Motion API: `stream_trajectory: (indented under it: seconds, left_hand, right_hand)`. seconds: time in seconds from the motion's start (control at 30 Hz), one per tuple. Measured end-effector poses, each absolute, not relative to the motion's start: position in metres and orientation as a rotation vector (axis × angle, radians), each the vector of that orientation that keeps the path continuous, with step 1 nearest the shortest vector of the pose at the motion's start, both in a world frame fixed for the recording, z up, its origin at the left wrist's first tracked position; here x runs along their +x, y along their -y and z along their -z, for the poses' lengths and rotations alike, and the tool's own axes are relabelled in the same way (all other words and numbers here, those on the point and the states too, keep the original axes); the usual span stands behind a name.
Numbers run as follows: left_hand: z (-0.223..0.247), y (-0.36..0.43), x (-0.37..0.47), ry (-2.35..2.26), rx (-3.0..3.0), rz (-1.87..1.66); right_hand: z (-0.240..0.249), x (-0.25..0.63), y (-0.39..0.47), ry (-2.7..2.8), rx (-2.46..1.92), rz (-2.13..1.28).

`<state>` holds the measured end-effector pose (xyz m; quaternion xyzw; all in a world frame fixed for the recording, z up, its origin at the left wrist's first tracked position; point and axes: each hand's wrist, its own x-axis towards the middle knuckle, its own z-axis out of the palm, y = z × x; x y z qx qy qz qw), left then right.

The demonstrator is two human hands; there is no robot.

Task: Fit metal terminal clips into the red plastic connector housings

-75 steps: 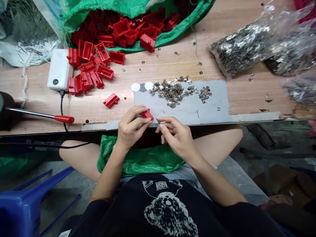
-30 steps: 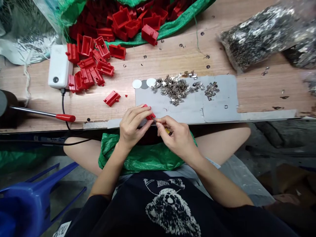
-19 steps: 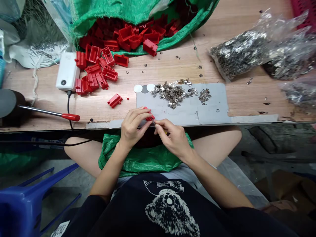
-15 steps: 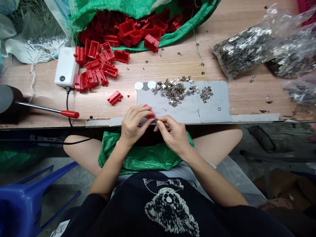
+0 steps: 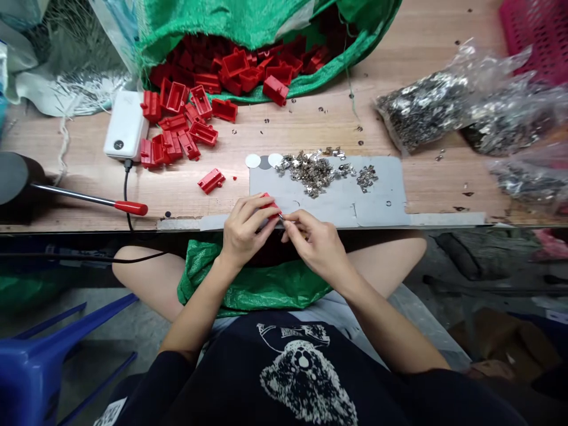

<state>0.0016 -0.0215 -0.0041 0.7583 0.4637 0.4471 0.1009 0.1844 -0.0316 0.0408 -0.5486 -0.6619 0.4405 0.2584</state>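
My left hand [image 5: 243, 232] is closed around a small red plastic housing [image 5: 267, 201] at the front edge of the grey mat [image 5: 381, 201]. Beside it, my right hand [image 5: 317, 239] pinches a small metal piece [image 5: 281, 217] against the near end of the housing; the fingers hide most of that piece. Just beyond my hands lies a heap of small metal clips [image 5: 310, 171] on the mat, with a smaller cluster [image 5: 366, 177] to its right. One loose red housing [image 5: 212, 181] rests on the table left of the mat.
A green woven sack [image 5: 213, 23] spills red housings at the back. At left are a white power bank [image 5: 127, 125] with a cable and a red-tipped lever [image 5: 131, 207]. Clear bags of metal parts [image 5: 426, 109] and a pink basket [image 5: 539, 38] stand at right. A blue stool [image 5: 31, 373] is lower left.
The head view has shifted slightly, so the table appears a little lower. My hands keep hold of the housing and metal piece, with only a slight finger movement.
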Motion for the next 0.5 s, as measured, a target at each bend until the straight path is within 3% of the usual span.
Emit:
stream_trajectory:
  seconds: [0.2, 0.4, 0.5]
  left_hand:
    - [0.015, 0.024, 0.011, -1.440, 2.351, -1.370]
    - [0.008, 0.057, 0.009, -1.385, 2.389, -1.421]
    - [0.006, 0.095, 0.003, -1.283, 2.442, -1.155]
  right_hand:
    - [-0.010, 0.203, 0.046, 1.133, -1.352, -1.363]
    - [-0.020, 0.220, 0.045, 1.114, -1.322, -1.276]
    - [-0.028, 0.229, 0.044, 1.124, -1.335, -1.196]
